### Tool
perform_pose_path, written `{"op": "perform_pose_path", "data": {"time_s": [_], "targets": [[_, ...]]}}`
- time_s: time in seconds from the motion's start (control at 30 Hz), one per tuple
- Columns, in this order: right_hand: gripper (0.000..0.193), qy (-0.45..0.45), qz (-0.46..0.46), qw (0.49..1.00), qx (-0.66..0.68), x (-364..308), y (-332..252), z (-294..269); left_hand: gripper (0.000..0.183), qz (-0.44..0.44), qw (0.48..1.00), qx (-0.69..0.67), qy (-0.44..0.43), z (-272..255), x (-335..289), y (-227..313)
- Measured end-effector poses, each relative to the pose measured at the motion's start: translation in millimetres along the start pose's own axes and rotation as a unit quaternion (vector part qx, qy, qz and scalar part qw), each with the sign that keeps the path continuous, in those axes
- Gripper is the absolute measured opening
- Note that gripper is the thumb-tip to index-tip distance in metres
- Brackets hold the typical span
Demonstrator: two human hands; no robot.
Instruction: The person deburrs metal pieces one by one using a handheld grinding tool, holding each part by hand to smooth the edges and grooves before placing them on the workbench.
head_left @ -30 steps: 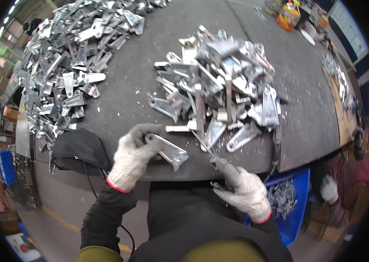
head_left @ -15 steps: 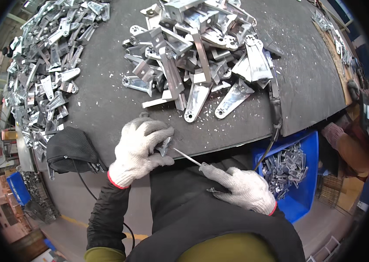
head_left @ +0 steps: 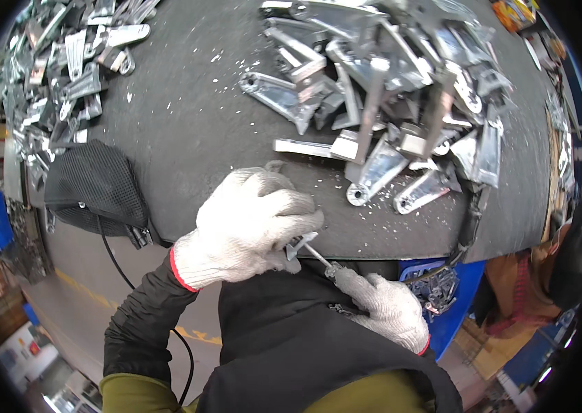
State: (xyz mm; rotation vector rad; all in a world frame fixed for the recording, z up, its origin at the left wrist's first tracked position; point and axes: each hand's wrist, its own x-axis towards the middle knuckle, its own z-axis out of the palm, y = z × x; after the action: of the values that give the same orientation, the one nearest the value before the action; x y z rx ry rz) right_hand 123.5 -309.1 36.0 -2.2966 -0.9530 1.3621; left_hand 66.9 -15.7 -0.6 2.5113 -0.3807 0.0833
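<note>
Both my hands wear white knitted gloves with red cuffs. My left hand (head_left: 256, 224) is closed on a small silvery metal bracket (head_left: 297, 245) at the table's near edge; most of the bracket is hidden by the fingers. In my right hand (head_left: 387, 308) is a thin metal rod-shaped hand tool (head_left: 318, 257), its forefinger stretched along it. The tool's tip meets the bracket, or lies very close to it. Beyond my hands rises a heap of larger silvery metal brackets (head_left: 377, 165), overlapping at many angles.
Dark table (head_left: 188, 103) carries scattered pale shavings. A second pile of metal brackets (head_left: 84, 79) lies far left. A black mesh pouch (head_left: 91, 186) with a cable sits at the left edge. At right, a blue bin (head_left: 466, 303) holds small metal parts below the table; another person's sleeve (head_left: 511, 289) shows beyond.
My view has shifted, so the heap appears further right. The tool's tip has come up to the bracket, where before a gap lay between them. The left hand still holds the bracket.
</note>
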Motion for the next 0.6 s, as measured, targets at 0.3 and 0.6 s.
{"op": "perform_pose_path", "data": {"time_s": [0.3, 0.6], "targets": [[0.055, -0.018, -0.002, 0.969, 0.246, 13.2, -22.0, 7.6, 0.067, 0.010, 0.999, -0.018, 0.032, 3.6, -5.1, -4.9], [0.052, -0.019, 0.193, 0.971, 0.144, 18.9, -36.7, 10.0, 0.063, 0.029, 0.999, -0.021, 0.037, 7.8, -5.8, -10.8]]}}
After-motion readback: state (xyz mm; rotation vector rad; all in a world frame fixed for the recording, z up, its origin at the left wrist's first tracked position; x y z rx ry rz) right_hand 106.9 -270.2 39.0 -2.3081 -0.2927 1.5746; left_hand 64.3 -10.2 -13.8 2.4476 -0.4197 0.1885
